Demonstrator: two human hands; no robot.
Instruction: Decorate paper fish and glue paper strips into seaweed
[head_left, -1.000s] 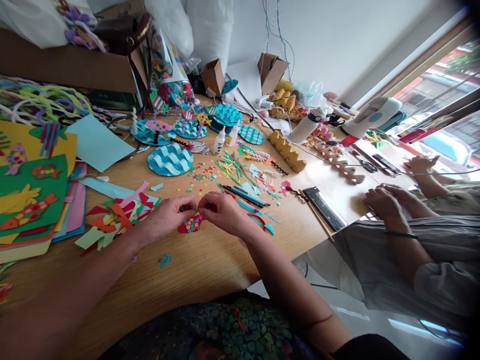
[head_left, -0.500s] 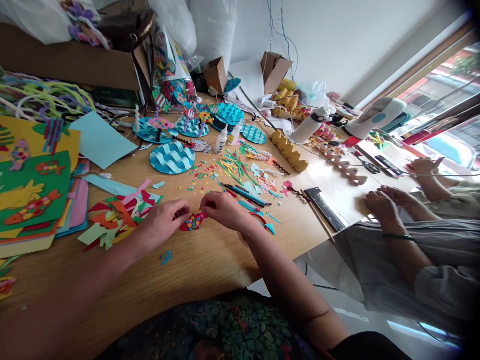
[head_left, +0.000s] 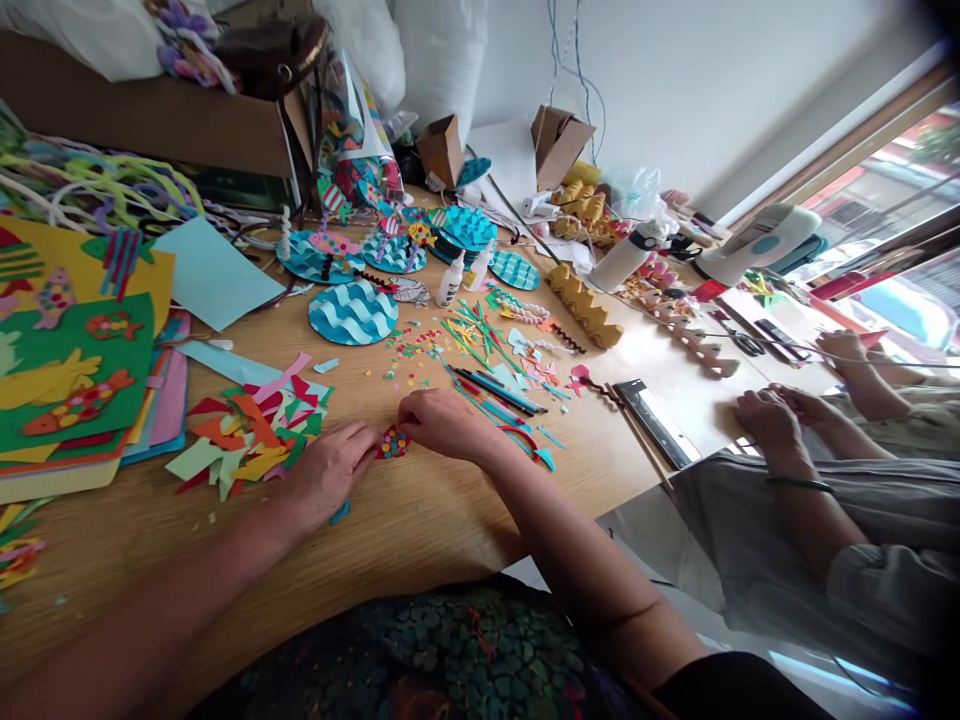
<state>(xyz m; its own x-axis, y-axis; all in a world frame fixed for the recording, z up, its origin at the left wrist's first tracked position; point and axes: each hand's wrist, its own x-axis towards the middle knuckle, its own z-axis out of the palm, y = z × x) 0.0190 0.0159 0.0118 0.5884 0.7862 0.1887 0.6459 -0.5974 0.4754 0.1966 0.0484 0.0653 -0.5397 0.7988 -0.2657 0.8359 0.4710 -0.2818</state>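
Note:
A small red paper fish (head_left: pixel 392 443) covered with coloured dots lies on the table between my two hands. My left hand (head_left: pixel 336 468) has its fingers closed at the fish's left edge, fingertips down near the tabletop. At the fish's right end, my right hand (head_left: pixel 442 424) is pinched, hiding the tail side. A blue paper scrap (head_left: pixel 340 513) shows just below my left hand. Behind my hands are tiny coloured paper dots (head_left: pixel 412 343) and a pile of thin paper strips (head_left: pixel 480 330). Several dark pens (head_left: pixel 499 390) lie beyond my right hand.
Coloured paper scraps (head_left: pixel 255 430) and stacked sheets (head_left: pixel 75 390) lie left. Farther back stand a blue wavy disc (head_left: pixel 353 312) and glue bottles (head_left: pixel 451 280). A phone (head_left: pixel 657 424) lies right, near a co-worker's hands (head_left: pixel 772 415). A white bottle (head_left: pixel 626 250) stands behind.
My left hand has come down and right onto the fish's left edge, now partly covering the blue scrap. My right hand stays at the fish's right end. The view has shifted slightly.

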